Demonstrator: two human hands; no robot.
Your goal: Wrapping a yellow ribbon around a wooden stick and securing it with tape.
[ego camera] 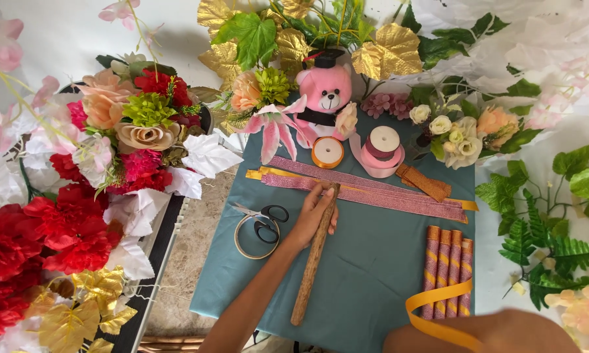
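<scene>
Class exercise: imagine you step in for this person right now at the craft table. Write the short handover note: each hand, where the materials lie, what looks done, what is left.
Left hand: grips the top of the wooden stick, which lies lengthwise on the teal cloth.
Right hand: low at the frame edge, holding the orange ribbon.
Pink glitter ribbon strips lie across the cloth over a yellow strip, just beyond the stick's tip. Scissors sit left of the stick; four wrapped rolls to the right.
Done: materials laid out.
Left: the stick is still bare, no ribbon on it.
</scene>
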